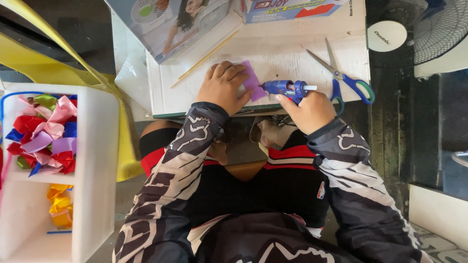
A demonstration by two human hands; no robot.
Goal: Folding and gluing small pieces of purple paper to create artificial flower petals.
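**Glue gun applied to a purple paper piece on a low white board**

The view looked down from the person's head onto a white board (273, 63) in front of the knees; the left hand (223, 87) lay flat, fingers spread and pressing, on a small purple paper piece (252, 80) near the board's front edge, covering its left part; the right hand (308, 109) was clenched around the grip of a blue glue gun (286, 88), whose nozzle pointed left and met the right edge of the paper; a white glue stick projected from the gun's rear. Blue-and-green-handled scissors (341, 73) lay closed just beside the right hand, blades pointing up-left; a thin wooden stick (204, 58) lay diagonally above the left hand, partly under a printed cardboard box (170, 24). To the left stood a white compartmented bin (97, 165); its upper compartment held folded ribbon bows (44, 134) in red, pink, lilac, blue and green; a lower one held yellow bows (59, 204).
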